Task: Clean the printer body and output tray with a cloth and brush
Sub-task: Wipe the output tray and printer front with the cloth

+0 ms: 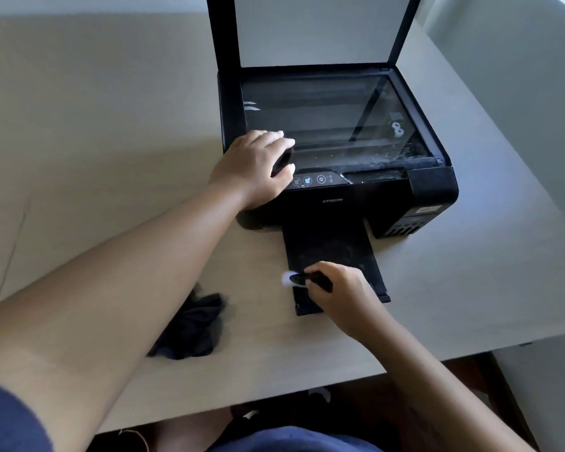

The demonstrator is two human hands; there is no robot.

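On the pale, matte table (111,125) sat a black Epson all-in-one printer (340,203), boxy w/ rounded front corners. Its scanner lid (313,27) stood upright at the back: black frame, flat white pad inside. Below it the scanner glass (323,125) lay exposed, glossy, w/ whitish dust specks along its front-right edge. The output tray (327,246), a flat black plastic rectangle w/ a dull, dusty surface, stuck out from the printer's front toward the person, its end lip near the table edge.

A dark cloth (193,327), soft and crumpled into a loose heap, lay on the table left of the tray, apart from it and partly behind the L forearm.

The L hand (255,168) rested on the printer's front-left top corner, fingers close together and curled over the bed edge, thumb beside the round buttons of the control panel (313,180). The R hand (343,288) was over the tray's front-left part, fingers bunched, pinching a small brush (307,278): slim black handle, blurred white tip at the tray's left edge.
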